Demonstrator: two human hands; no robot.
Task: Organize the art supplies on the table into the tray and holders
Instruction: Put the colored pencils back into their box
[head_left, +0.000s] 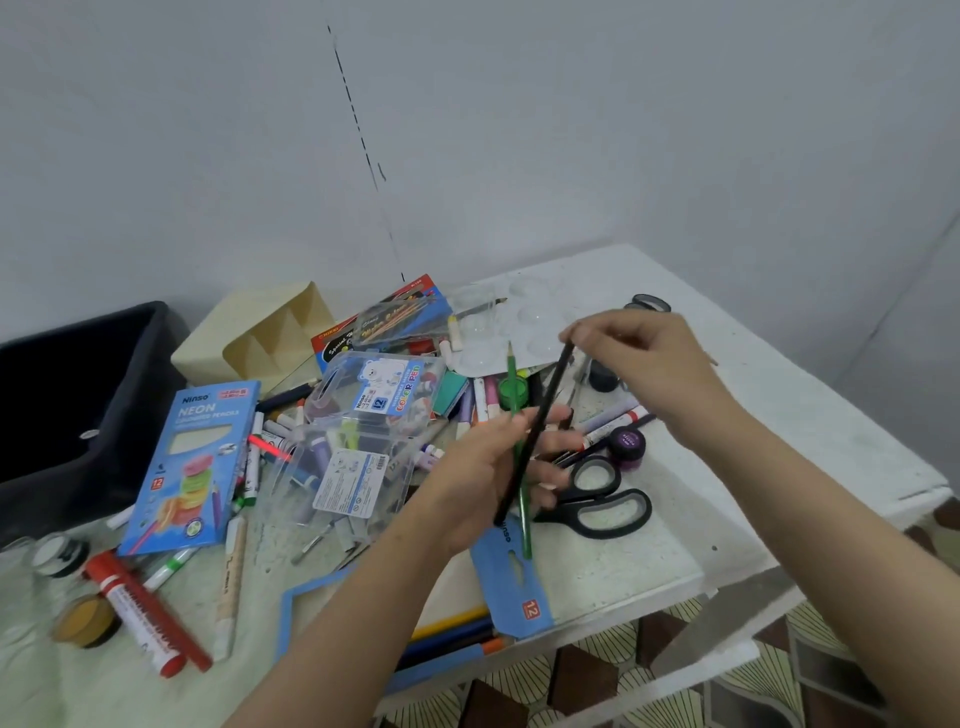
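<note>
The gathering step was judged to be in hand: loose pencils were being collected into a bundle above the table (675, 551) before being stored. A green pencil (513, 382) and the lower part of a black pencil (543, 415) were gripped by the curled fingers of the left hand (493, 467), while the upper end of the black pencil was pinched between thumb and fingertips of the right hand (654, 369). The next move was judged to call for the black pencil to be settled beside the green one, and for both to be carried left to the cream holder (244, 332). Its slanted compartments appeared to hold nothing. Inside the black tray (140, 374) at the far left, only a small pale spot could be made out. Markers were seen inside the clear pen case (374, 395) in the middle of the clutter, and several pencils lay in the opened blue pencil box (514, 577) at the table's near edge.
</note>
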